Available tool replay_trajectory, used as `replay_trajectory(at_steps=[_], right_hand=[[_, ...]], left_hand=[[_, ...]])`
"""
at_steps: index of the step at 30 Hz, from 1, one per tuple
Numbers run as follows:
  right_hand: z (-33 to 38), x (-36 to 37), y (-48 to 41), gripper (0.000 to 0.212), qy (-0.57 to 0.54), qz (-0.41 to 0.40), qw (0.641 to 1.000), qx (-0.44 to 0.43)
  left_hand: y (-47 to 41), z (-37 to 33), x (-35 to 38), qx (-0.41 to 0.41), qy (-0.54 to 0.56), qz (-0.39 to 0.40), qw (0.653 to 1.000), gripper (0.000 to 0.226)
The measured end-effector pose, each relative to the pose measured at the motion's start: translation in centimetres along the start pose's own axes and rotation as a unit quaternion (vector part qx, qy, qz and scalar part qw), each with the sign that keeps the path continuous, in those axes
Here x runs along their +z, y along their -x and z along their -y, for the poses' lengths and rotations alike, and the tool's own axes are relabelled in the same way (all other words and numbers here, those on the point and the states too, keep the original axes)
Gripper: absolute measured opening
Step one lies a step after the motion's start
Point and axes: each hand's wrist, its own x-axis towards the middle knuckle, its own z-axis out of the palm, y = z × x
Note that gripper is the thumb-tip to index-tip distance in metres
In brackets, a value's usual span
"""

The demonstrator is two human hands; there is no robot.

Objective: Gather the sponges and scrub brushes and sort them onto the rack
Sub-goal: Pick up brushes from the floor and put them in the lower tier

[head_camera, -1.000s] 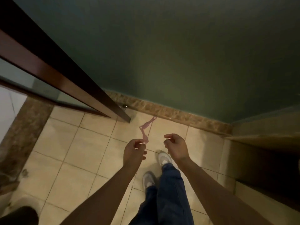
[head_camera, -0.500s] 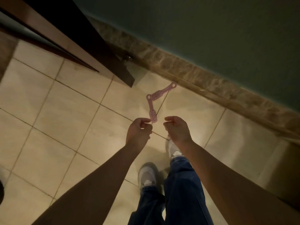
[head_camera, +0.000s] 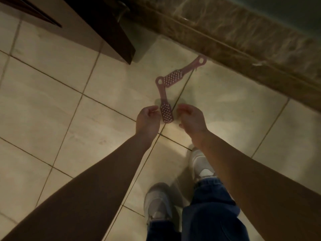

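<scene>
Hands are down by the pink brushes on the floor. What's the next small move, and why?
Probably lower the left hand to pinch the nearer brush: its bristled head lies on the tile between it and the right hand, neither holds anything, and the farther brush lies beyond.

The near brush [head_camera: 167, 113] and far brush [head_camera: 180, 73] are pink, each head speckled with rows of pale dots. The floor [head_camera: 52, 87] is cream tile, faintly mottled, crossed by a grid of dark grout lines. The skirting [head_camera: 243, 33] is brown with a marbled pattern, and the wall [head_camera: 298, 9] is dark green. The door [head_camera: 104, 28] is dark reddish brown. The jeans [head_camera: 208, 216] are dark blue and the shoes [head_camera: 156, 200] white.
</scene>
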Motion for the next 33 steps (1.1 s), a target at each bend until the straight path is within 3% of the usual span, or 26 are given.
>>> replay_trajectory(at_steps=[5,10,17,19,22,24,27,30,33], right_hand=[[0.6,0.2,-0.5,0.018,-0.006,0.018,1.0,0.015],[1.3,0.9,-0.2,0.023,-0.052,0.073,0.994,0.059],[1.7,1.0,0.6,0.016,-0.078,0.111,0.99,0.032],[2.0,0.6,0.4,0.018,-0.044,0.088,0.995,0.007],[2.7,0.3,-0.7,0.018,0.079,-0.02,0.99,-0.114],[3.4,0.2,-1.7,0.031,0.214,-0.078,0.955,-0.191],[4.4,0.1,-3.9,0.048,0.391,-0.106,0.865,-0.295],[4.9,0.3,-5.6,0.058,0.508,-0.1,0.796,-0.312],[5.2,0.5,-6.4,0.051,0.562,-0.11,0.761,-0.305]], left_hand=[[-1.2,0.2,0.7,-0.02,0.012,-0.017,1.0,0.029],[-1.2,-0.3,0.7,-0.071,0.051,0.03,0.996,0.033],[-0.1,-0.3,0.0,-0.052,0.09,0.065,0.992,0.022],[0.0,-0.1,-0.1,-0.04,0.083,0.044,0.995,0.024],[-0.4,-0.2,-0.1,-0.014,0.061,0.008,0.998,0.029],[-0.8,-0.5,-0.1,-0.005,0.062,-0.001,0.998,0.028],[-1.6,-1.0,0.1,0.007,0.07,-0.01,0.997,0.025],[-2.6,-1.3,0.3,0.02,0.067,-0.024,0.997,0.028],[-3.2,-1.3,0.3,0.023,0.075,-0.029,0.996,0.029]])
